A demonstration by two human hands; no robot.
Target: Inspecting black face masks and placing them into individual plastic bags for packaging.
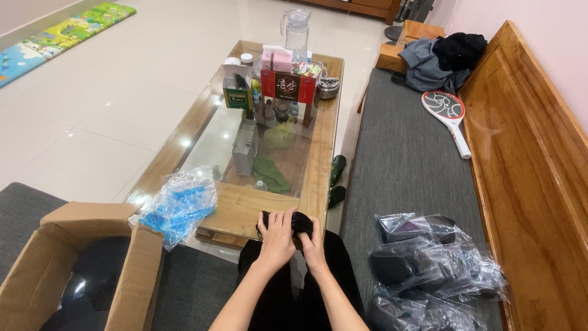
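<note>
Gripping a small black item [299, 223] over your lap, you close both the left hand [277, 240] and right hand [312, 245] around it, fingers curled tight, with the open box [131, 270] and bagged pile [429, 270] within reach either side.

left hand [277, 240]: bare, no ring | right hand [313, 247]: bare | forearms: sleeveless | legs: black trousers
</note>
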